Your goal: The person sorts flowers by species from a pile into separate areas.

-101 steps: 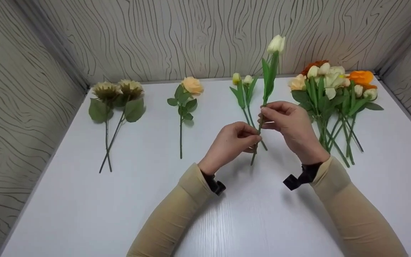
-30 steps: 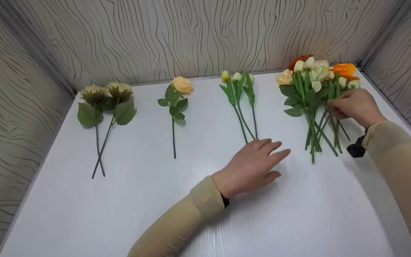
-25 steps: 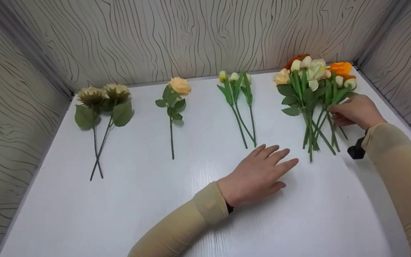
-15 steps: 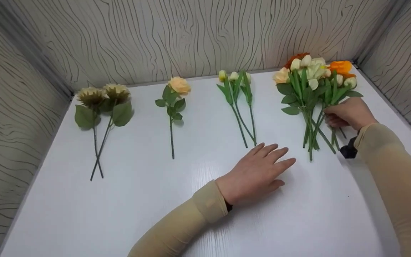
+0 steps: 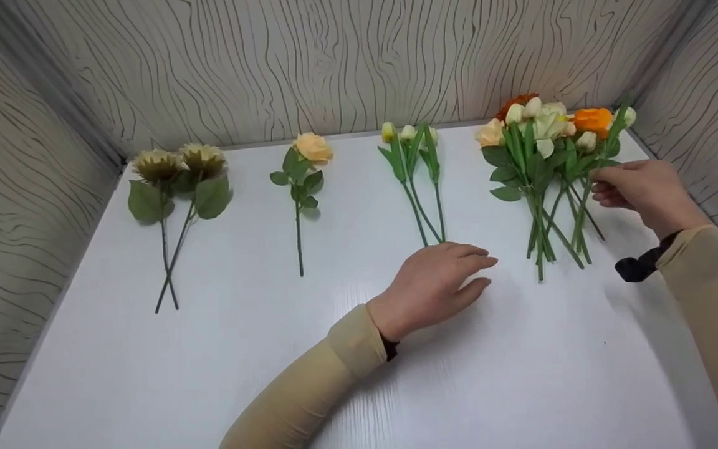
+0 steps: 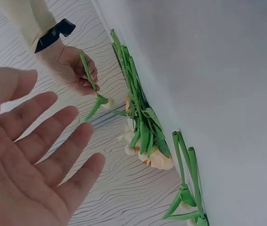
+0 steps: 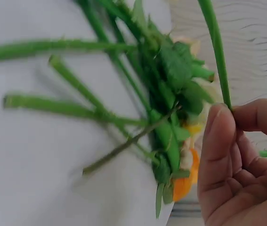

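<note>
Tulip with white bud and slender green stem (image 5: pixel 616 130), at the frame's upper right, is stem-pinched by the right hand (image 5: pixel 653 192); likely light, flexible, best gripped there. Left hand (image 5: pixel 435 284), near centre, spreads empty.

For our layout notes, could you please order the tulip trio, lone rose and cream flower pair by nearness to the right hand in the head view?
1. Tulip trio, to its left
2. Lone rose, further left
3. Cream flower pair, leftmost
</note>
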Action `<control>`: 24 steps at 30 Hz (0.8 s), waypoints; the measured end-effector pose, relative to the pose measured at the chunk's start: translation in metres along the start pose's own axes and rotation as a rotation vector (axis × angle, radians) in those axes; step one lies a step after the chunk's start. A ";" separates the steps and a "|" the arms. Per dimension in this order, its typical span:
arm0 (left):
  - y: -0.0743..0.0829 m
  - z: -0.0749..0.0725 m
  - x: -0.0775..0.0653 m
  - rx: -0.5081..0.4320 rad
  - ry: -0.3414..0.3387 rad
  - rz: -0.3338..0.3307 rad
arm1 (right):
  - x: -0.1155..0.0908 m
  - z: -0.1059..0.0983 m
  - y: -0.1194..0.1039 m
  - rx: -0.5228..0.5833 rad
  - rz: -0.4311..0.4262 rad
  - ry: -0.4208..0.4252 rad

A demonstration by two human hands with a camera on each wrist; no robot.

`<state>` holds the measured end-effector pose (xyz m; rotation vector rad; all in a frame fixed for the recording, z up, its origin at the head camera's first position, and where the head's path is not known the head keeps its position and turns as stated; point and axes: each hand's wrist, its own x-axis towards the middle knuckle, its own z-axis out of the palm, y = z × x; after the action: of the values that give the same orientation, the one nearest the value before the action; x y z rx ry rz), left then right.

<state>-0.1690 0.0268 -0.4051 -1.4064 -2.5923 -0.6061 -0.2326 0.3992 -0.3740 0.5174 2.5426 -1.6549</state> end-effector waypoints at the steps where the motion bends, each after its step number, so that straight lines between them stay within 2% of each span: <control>1: -0.004 -0.003 0.000 -0.052 0.031 -0.031 | -0.001 0.009 -0.005 0.049 -0.026 0.002; 4: -0.015 -0.011 -0.002 -0.231 0.091 -0.150 | -0.005 0.045 -0.021 0.216 -0.101 -0.022; 8: -0.030 -0.021 -0.003 -0.448 0.129 -0.322 | -0.013 0.104 -0.045 0.435 -0.185 -0.114; 10: -0.037 -0.025 -0.003 -0.534 0.147 -0.396 | -0.018 0.131 -0.056 0.509 -0.248 -0.167; 13: -0.047 -0.030 -0.002 -0.621 0.175 -0.478 | -0.024 0.164 -0.067 0.559 -0.368 -0.236; 16: -0.054 -0.033 -0.004 -0.688 0.198 -0.518 | -0.030 0.188 -0.074 0.558 -0.457 -0.266; 18: -0.057 -0.032 -0.005 -0.726 0.211 -0.521 | -0.034 0.197 -0.075 0.552 -0.483 -0.266; 24: -0.060 -0.031 -0.005 -0.774 0.199 -0.531 | -0.045 0.204 -0.073 0.610 -0.465 -0.284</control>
<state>-0.2179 -0.0182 -0.3957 -0.6625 -2.6591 -1.8581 -0.2394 0.1787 -0.3852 -0.3111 2.0211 -2.4585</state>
